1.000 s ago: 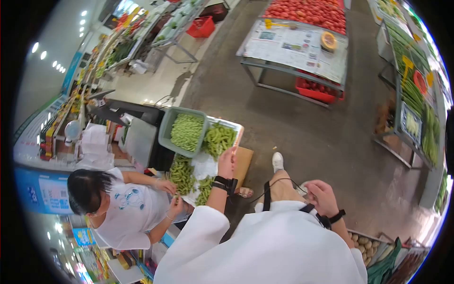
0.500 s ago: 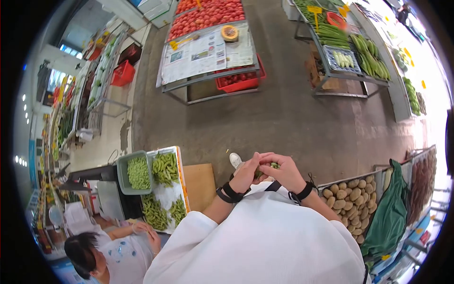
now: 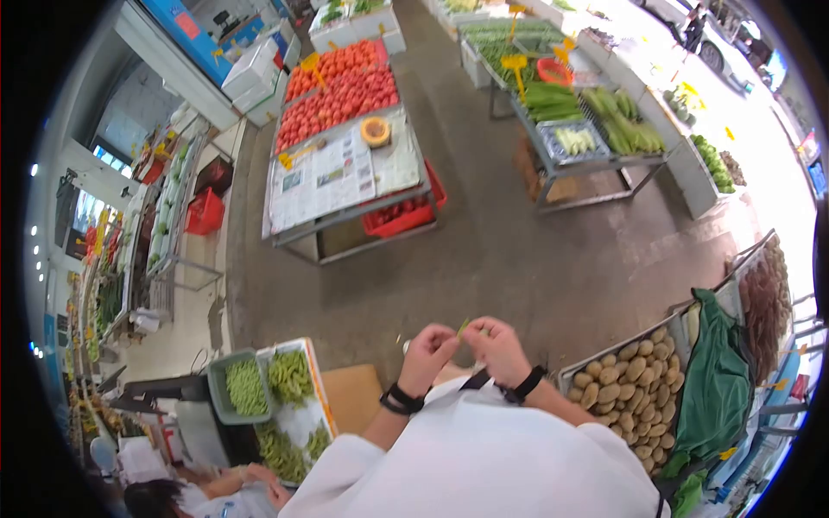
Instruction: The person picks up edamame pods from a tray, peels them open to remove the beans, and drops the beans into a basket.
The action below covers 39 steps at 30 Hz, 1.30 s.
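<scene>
My left hand (image 3: 429,356) and my right hand (image 3: 498,348) are raised close together in front of my white shirt. A small green pod (image 3: 464,327) stands between their fingertips, and both hands pinch at it. At lower left, a green-grey bin (image 3: 215,393) holds shelled green beans (image 3: 246,387). Beside it, piles of green pods (image 3: 291,378) lie on a white tray (image 3: 302,422) with an orange edge.
A person (image 3: 224,494) sits at lower left by the pods. Potatoes (image 3: 629,386) and a green cloth (image 3: 715,380) are at right. Ahead stand a tomato table (image 3: 298,228) with newspaper and a vegetable table (image 3: 596,162). A brown board (image 3: 351,400) lies beside the tray.
My hands were cupped together over green beans or pods; now they are slightly apart, pinching a pod. The view has tilted up, so the tables sit lower in it.
</scene>
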Tool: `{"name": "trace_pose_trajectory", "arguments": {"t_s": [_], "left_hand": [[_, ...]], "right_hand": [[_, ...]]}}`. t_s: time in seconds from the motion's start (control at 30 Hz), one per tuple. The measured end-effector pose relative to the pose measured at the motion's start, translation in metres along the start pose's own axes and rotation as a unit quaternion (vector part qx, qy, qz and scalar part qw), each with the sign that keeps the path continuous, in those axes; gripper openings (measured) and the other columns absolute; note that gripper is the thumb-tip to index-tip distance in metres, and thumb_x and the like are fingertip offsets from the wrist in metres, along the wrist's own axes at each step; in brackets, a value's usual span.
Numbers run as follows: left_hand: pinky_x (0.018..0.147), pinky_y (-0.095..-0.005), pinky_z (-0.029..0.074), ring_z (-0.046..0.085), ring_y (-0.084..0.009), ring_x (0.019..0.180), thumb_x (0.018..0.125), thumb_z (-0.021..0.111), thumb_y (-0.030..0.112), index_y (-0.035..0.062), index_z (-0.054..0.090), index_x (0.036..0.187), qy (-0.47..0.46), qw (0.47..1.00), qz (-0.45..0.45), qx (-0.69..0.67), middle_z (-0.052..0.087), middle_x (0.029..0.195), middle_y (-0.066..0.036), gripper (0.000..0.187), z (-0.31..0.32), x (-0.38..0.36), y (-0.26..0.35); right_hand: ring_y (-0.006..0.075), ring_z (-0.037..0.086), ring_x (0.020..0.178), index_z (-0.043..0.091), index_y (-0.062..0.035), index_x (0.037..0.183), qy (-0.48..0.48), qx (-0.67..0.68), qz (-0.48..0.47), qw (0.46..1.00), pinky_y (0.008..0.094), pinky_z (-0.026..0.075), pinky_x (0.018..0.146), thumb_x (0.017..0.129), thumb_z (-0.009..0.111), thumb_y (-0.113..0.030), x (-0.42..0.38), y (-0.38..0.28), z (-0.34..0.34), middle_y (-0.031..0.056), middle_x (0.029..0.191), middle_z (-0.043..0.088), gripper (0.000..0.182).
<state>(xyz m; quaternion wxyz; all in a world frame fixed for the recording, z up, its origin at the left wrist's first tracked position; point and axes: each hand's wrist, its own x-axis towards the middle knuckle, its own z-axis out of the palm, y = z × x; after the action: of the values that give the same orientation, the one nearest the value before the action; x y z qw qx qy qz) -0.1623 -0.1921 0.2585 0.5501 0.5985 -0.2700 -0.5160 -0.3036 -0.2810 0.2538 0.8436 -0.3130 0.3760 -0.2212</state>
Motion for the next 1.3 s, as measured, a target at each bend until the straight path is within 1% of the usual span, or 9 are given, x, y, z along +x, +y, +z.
{"name": "trace_pose_trajectory", "arguments": {"t_s": [0.1,0.2,0.4,0.77,0.83,1.0,1.13,1.23,1.3], "left_hand": [[0.058,-0.0182,0.042,0.053,-0.0040,0.066,0.091,0.061,0.010,0.0026,0.058,0.096,0.015,0.999,0.005,0.035,0.058,0.074,0.002,0.009,-0.005,0.000,-0.004],[0.051,-0.0161,0.037,0.050,-0.0023,0.060,0.092,0.059,0.007,0.0021,0.056,0.096,0.041,0.998,0.028,-0.025,0.060,0.074,0.000,0.007,0.001,0.000,-0.002],[0.055,-0.0176,0.041,0.053,-0.0042,0.063,0.090,0.062,0.006,0.0027,0.055,0.091,0.055,0.997,0.054,-0.010,0.060,0.075,-0.001,0.008,0.003,-0.002,-0.009],[0.057,-0.0210,0.044,0.054,-0.0069,0.065,0.088,0.064,0.006,0.0034,0.052,0.083,0.081,0.985,0.139,0.068,0.058,0.072,-0.003,0.014,0.008,-0.002,-0.018],[0.056,-0.0209,0.043,0.053,-0.0065,0.064,0.088,0.063,0.004,0.0044,0.051,0.082,0.075,0.986,0.133,0.064,0.057,0.071,-0.002,0.014,0.008,-0.001,-0.018],[0.049,-0.0194,0.040,0.054,-0.0080,0.060,0.089,0.059,0.000,0.0066,0.048,0.084,0.034,0.992,0.042,-0.116,0.057,0.070,-0.002,0.014,0.004,0.005,-0.021],[0.048,-0.0193,0.040,0.053,-0.0084,0.056,0.088,0.059,-0.001,0.0073,0.047,0.085,0.012,0.987,-0.001,-0.163,0.057,0.070,-0.003,0.015,0.001,0.013,-0.018],[0.052,-0.0220,0.044,0.055,-0.0110,0.058,0.086,0.063,0.002,0.0044,0.054,0.089,0.037,0.998,0.053,-0.023,0.061,0.071,-0.004,0.010,0.000,0.020,-0.023],[0.056,-0.0267,0.047,0.059,-0.0130,0.062,0.084,0.067,0.006,0.0021,0.060,0.091,0.039,0.971,0.156,0.176,0.062,0.072,-0.007,0.011,-0.003,0.016,-0.016]], "right_hand": [[0.0007,0.038,0.047,0.061,-0.0056,0.094,0.009,-0.022,-0.007,1.000,0.0174,0.027,0.040,0.089,0.066,-0.015,0.004,0.007,0.004,-0.0068,0.064,0.050,0.011],[0.0012,0.040,0.050,0.063,-0.0029,0.100,-0.028,-0.032,0.014,0.999,0.0173,0.028,0.042,0.089,0.064,-0.014,0.004,0.009,0.002,-0.0057,0.065,0.051,0.015],[0.0039,0.042,0.053,0.061,0.0011,0.098,-0.042,0.016,0.056,0.997,0.0185,0.031,0.045,0.091,0.060,-0.007,0.003,0.009,-0.001,-0.0024,0.071,0.054,0.011],[0.0020,0.041,0.048,0.062,-0.0053,0.089,0.007,-0.006,0.022,1.000,0.0185,0.027,0.040,0.085,0.063,-0.008,0.005,0.015,0.005,-0.0048,0.065,0.052,0.005],[0.0022,0.040,0.047,0.061,-0.0063,0.090,-0.004,0.025,0.036,0.999,0.0189,0.025,0.040,0.085,0.063,-0.008,0.010,0.022,0.001,-0.0049,0.065,0.051,0.006],[0.0034,0.039,0.049,0.057,-0.0077,0.090,-0.029,0.105,0.079,0.991,0.0186,0.027,0.040,0.088,0.059,-0.008,0.015,0.026,-0.004,-0.0034,0.068,0.050,0.003],[0.0027,0.039,0.050,0.057,-0.0080,0.089,-0.026,0.129,0.080,0.988,0.0179,0.028,0.042,0.088,0.058,-0.009,0.018,0.028,-0.005,-0.0029,0.072,0.052,0.001],[0.0024,0.039,0.051,0.058,-0.0069,0.089,-0.004,0.069,0.047,0.996,0.0177,0.028,0.043,0.088,0.059,-0.010,0.014,0.020,-0.001,-0.0037,0.071,0.053,0.004],[0.0022,0.038,0.052,0.060,-0.0063,0.089,0.002,0.024,0.030,0.999,0.0179,0.028,0.044,0.088,0.061,-0.012,0.011,0.017,-0.002,-0.0046,0.070,0.052,0.006]]}}
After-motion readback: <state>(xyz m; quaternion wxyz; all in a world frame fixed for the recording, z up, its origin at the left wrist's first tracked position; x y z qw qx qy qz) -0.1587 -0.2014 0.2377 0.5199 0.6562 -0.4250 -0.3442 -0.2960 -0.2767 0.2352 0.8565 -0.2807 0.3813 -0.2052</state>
